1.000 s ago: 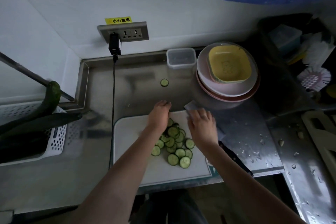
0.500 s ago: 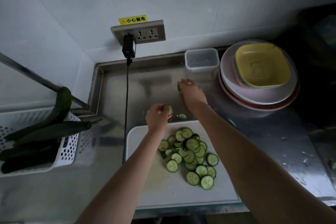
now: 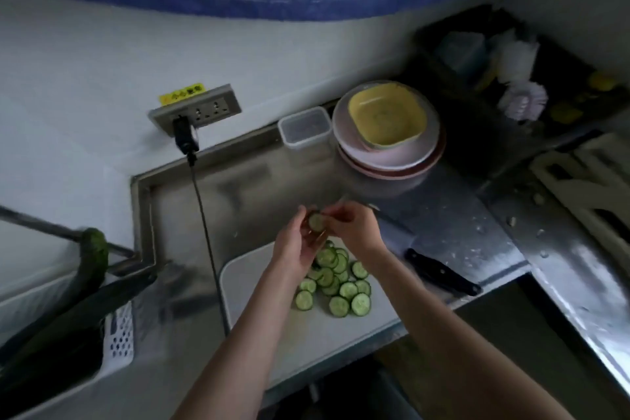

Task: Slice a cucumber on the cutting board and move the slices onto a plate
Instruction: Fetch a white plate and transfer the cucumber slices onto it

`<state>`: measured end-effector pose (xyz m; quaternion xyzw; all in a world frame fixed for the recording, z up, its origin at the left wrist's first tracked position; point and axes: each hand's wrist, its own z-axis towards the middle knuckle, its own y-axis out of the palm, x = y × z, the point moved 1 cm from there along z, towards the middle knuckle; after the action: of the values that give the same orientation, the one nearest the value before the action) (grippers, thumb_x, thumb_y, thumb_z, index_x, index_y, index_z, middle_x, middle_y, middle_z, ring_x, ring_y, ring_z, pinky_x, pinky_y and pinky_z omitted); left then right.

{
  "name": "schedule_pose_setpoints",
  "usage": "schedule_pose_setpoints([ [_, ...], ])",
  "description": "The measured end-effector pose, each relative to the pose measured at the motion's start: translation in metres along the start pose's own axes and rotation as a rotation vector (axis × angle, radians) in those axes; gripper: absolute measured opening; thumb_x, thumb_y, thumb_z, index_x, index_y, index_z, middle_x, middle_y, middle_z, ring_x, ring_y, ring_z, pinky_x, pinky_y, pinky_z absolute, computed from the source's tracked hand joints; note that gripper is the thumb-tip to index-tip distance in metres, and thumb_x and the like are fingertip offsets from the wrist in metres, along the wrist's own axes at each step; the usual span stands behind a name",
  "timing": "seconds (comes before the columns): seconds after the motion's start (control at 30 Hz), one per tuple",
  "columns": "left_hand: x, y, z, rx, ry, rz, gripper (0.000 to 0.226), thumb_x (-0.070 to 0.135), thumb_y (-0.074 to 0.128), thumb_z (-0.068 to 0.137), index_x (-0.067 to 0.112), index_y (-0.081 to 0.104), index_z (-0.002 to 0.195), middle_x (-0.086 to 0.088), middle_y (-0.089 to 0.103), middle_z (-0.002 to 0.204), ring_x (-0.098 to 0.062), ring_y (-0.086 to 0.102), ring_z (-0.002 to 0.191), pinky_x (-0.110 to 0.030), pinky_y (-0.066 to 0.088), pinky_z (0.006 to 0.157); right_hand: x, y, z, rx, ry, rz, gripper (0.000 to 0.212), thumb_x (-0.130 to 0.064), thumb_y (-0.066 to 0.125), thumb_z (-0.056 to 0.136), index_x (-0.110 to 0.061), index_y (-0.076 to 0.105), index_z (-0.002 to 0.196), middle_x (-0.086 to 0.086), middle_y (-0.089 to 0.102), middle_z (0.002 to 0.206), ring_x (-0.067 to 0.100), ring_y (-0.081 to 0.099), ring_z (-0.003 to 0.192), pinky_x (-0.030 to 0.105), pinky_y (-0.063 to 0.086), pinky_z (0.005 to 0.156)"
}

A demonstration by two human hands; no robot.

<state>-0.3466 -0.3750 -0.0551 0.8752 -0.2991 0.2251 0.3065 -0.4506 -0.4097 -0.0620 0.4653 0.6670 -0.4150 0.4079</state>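
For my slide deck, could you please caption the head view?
Both hands, left hand and right hand, hold a cucumber slice above sliced cucumber on the cutting board.

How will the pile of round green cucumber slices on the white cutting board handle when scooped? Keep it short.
The pile of round green cucumber slices likely slides apart: the slices overlap loosely. Their cut faces look wet, so probably slippery. Thin discs seem light and may roll off the white cutting board if tipped on edge.
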Motion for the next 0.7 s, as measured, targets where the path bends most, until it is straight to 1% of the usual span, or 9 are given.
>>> schedule_pose_setpoints([
  [0.1, -0.021, 0.034, -0.021, -0.181, 0.025, 0.196, 0.015, 0.003, 0.05, 0.093, 0.007, 0.064, 0.098, -0.005, 0.072, 0.074, -0.013, 0.068, 0.065, -0.023, 0.055, 0.06, 0.006, -0.041, -0.03, 0.223, 0.008, 0.001, 0.024, -0.013, 0.075, 0.074, -0.026, 0.058, 0.066, -0.003, 0.066, 0.068, 0.023, 0.066, 0.072, 0.041, 0.057, 0.07],
  [0.17, -0.04, 0.059, -0.035, -0.263, 0.002, 0.271, 0.018, -0.003, 0.051, 0.091, 0.005, 0.064, 0.102, -0.005, 0.072, 0.074, -0.014, 0.068, 0.065, -0.023, 0.057, 0.062, 0.007, -0.072, -0.05, 0.361, 0.019, 0.018, 0.024, -0.012, 0.073, 0.079, -0.025, 0.054, 0.07, -0.006, 0.062, 0.068, 0.016, 0.062, 0.069, 0.021, 0.052, 0.06],
  [0.2, -0.05, 0.073, -0.043, -0.301, -0.02, 0.304, 0.019, -0.003, 0.052, 0.091, 0.006, 0.064, 0.101, -0.005, 0.072, 0.074, -0.015, 0.068, 0.065, -0.024, 0.057, 0.062, 0.008, -0.089, -0.06, 0.419, 0.029, 0.034, 0.022, -0.014, 0.073, 0.08, -0.024, 0.055, 0.072, -0.006, 0.062, 0.068, 0.013, 0.061, 0.067, 0.015, 0.048, 0.055],
  [0.23, -0.061, 0.088, -0.05, -0.342, -0.048, 0.33, 0.019, -0.002, 0.051, 0.091, 0.008, 0.065, 0.099, -0.006, 0.071, 0.074, -0.016, 0.068, 0.065, -0.025, 0.057, 0.063, 0.008, -0.106, -0.071, 0.472, 0.038, 0.057, 0.019, -0.016, 0.073, 0.081, -0.022, 0.056, 0.073, -0.005, 0.063, 0.069, 0.012, 0.061, 0.066, 0.014, 0.047, 0.054],
  [0.37, -0.115, 0.152, -0.084, -0.495, -0.151, 0.428, 0.019, -0.004, 0.049, 0.092, 0.008, 0.064, 0.09, -0.008, 0.068, 0.075, -0.014, 0.067, 0.059, -0.026, 0.056, 0.057, 0.019, -0.181, -0.11, 0.69, 0.043, 0.11, 0.019, -0.019, 0.074, 0.08, -0.02, 0.057, 0.072, 0.001, 0.063, 0.066, 0.017, 0.061, 0.064, 0.033, 0.052, 0.06],
  [0.43, -0.143, 0.182, -0.103, -0.557, -0.175, 0.544, 0.018, -0.002, 0.051, 0.092, 0.011, 0.063, 0.088, -0.005, 0.068, 0.073, -0.011, 0.066, 0.058, -0.023, 0.055, 0.054, 0.028, -0.22, -0.133, 0.779, 0.029, 0.138, 0.018, -0.019, 0.073, 0.08, -0.02, 0.057, 0.072, 0.002, 0.062, 0.066, 0.017, 0.06, 0.063, 0.037, 0.051, 0.061],
  [0.5, -0.175, 0.211, -0.121, -0.634, -0.227, 0.644, 0.017, -0.001, 0.053, 0.092, 0.012, 0.062, 0.086, -0.002, 0.067, 0.074, -0.011, 0.064, 0.066, -0.022, 0.054, 0.057, 0.038, -0.259, -0.157, 0.884, 0.02, 0.194, 0.014, -0.019, 0.069, 0.085, -0.015, 0.059, 0.076, 0.008, 0.063, 0.069, 0.019, 0.061, 0.065, 0.035, 0.053, 0.061],
  [0.6, -0.227, 0.25, -0.146, -0.727, -0.316, 0.794, 0.015, 0.0, 0.054, 0.091, 0.009, 0.063, 0.084, -0.009, 0.065, 0.084, -0.018, 0.062, 0.075, -0.023, 0.055, 0.056, 0.061, -0.32, -0.197, 1.051, 0.054, 0.398, 0.02, -0.023, 0.05, 0.097, -0.009, 0.056, 0.084, 0.003, 0.057, 0.067, 0.013, 0.055, 0.056, 0.021, 0.048, 0.048],
  [0.7, -0.277, 0.288, -0.169, -0.806, -0.377, 0.931, 0.017, 0.0, 0.051, 0.093, 0.008, 0.063, 0.085, -0.013, 0.064, 0.087, -0.015, 0.068, 0.063, -0.022, 0.056, 0.052, 0.093, -0.39, -0.231, 1.263, 0.094, 0.486, 0.028, -0.026, 0.037, 0.102, -0.011, 0.054, 0.085, 0.004, 0.051, 0.064, 0.015, 0.049, 0.053, 0.023, 0.043, 0.045],
])
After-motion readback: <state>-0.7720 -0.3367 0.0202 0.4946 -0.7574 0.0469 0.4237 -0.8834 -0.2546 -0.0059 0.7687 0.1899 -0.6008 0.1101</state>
